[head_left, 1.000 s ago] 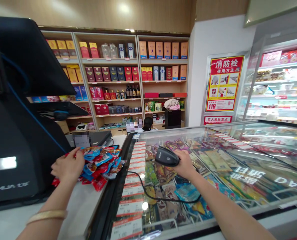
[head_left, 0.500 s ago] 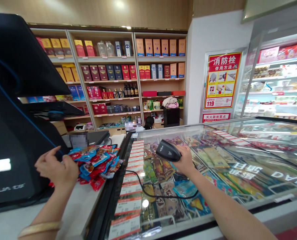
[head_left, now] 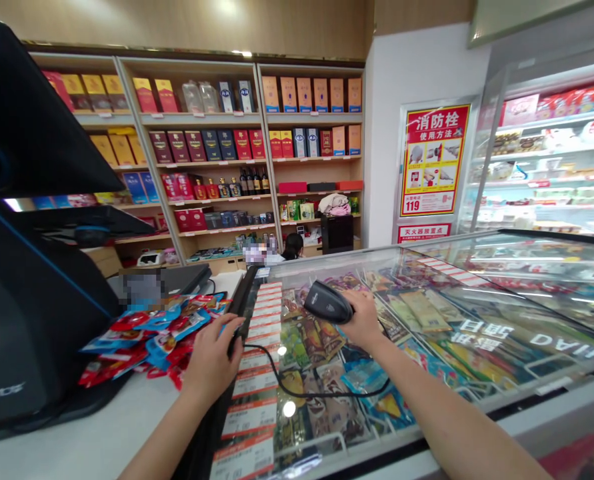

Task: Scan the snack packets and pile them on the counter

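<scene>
My right hand (head_left: 361, 319) is wrapped round the grip of a black handheld barcode scanner (head_left: 328, 302), held over the glass top of a chest freezer (head_left: 297, 263). The scanner's head points left, and its black cable (head_left: 321, 395) loops across the glass. My left hand (head_left: 213, 357) is at the freezer's dark left edge, fingers curled and thumb bent toward them. Something dark shows between finger and thumb, but I cannot make out what it is. Just left of this hand lies a pile of small red and blue snack packets (head_left: 164, 333) on the white counter (head_left: 121, 427).
A black checkout terminal (head_left: 21, 280) stands at the left. Price labels (head_left: 249, 417) line the freezer's left side, with packaged ice creams under the glass. Behind are shelves of boxed bottles (head_left: 217, 143), part of a person's head (head_left: 293, 246) and a lit fridge (head_left: 551, 167).
My left hand has moved right, from the terminal side of the packets to the freezer edge, and its fingers have curled. The packets are spread further left. The scanner stays in my right hand.
</scene>
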Available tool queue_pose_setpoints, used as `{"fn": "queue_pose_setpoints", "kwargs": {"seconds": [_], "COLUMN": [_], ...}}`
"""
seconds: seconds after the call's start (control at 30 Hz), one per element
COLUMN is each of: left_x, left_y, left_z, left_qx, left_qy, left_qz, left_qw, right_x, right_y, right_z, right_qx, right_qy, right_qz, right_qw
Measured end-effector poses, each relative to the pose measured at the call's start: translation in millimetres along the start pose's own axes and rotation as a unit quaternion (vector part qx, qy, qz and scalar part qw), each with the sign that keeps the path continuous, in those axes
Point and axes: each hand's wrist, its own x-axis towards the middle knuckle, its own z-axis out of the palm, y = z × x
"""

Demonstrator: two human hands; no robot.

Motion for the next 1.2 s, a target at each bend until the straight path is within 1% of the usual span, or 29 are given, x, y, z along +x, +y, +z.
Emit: {"fn": "queue_pose_setpoints", "kwargs": {"seconds": [0.07,0.13,0.23,0.3,0.4,0.53,0.63,0.7,0.8,0.87,0.9,0.93,0.97,1.0,1.03,1.07,1.1,1.13,1.17,1.2], "left_x": [-4,-7,-9,-10,-10,-10,-9,-8,1,13,20,28,36,45,54,62,69,75,80,83], "left_y": [0,-3,-5,-3,2,2,-8,-15,-19,-13,-8,-1,5,12,19,25,31,36,41,45], "left_z": [4.2,2.7,-6.8,-14.6,-24.2,-30.0,-30.6,-31.7,-37.1,-41.6,-43.1,-43.6,-42.8,-40.6,-37.0,-32.2,-26.4,-20.0,-13.1,-6.0], "left_qx": [0.019,0.039,0.098,0.154,0.208,0.214,0.171,0.120,0.027,-0.028,-0.056,-0.086,-0.126,-0.178,-0.242,-0.320,-0.405,-0.493,-0.579,-0.653], "left_qy": [-0.057,-0.089,-0.114,-0.130,-0.156,-0.165,-0.157,-0.132,-0.053,0.009,0.033,0.052,0.067,0.085,0.107,0.137,0.153,0.146,0.120,0.080], "left_qz": [-0.015,-0.054,-0.124,-0.155,-0.173,-0.178,-0.167,-0.152,-0.156,-0.195,-0.229,-0.270,-0.317,-0.366,-0.409,-0.447,-0.479,-0.504,-0.521,-0.528], "left_qw": [0.998,0.994,0.981,0.967,0.950,0.946,0.958,0.972,0.986,0.980,0.971,0.958,0.938,0.910,0.873,0.824,0.764,0.694,0.616,0.536], "right_x": [-1,-1,-1,-2,-2,-2,-1,-1,0,0,0,0,0,0,0,1,1,2,3,3], "right_y": [1,1,0,-1,-1,-1,-2,-2,0,1,1,2,2,2,2,2,2,3,3,4], "right_z": [2,3,3,4,5,6,6,5,6,7,7,8,8,7,7,6,6,5,4,4], "right_qx": [-0.003,-0.005,-0.004,-0.004,0.002,0.006,0.005,0.002,-0.002,-0.002,-0.002,-0.001,-0.001,-0.001,-0.003,-0.004,-0.006,-0.007,-0.008,-0.007], "right_qy": [-0.010,-0.022,-0.038,-0.043,-0.036,-0.032,-0.033,-0.040,-0.044,-0.042,-0.040,-0.039,-0.037,-0.033,-0.028,-0.023,-0.018,-0.013,-0.010,-0.009], "right_qz": [-0.002,-0.004,-0.003,0.001,0.005,0.006,0.008,0.008,0.011,0.017,0.020,0.023,0.024,0.025,0.025,0.027,0.030,0.034,0.039,0.043], "right_qw": [1.000,1.000,0.999,0.999,0.999,0.999,0.999,0.999,0.999,0.999,0.999,0.999,0.999,0.999,0.999,0.999,0.999,0.999,0.999,0.999]}}
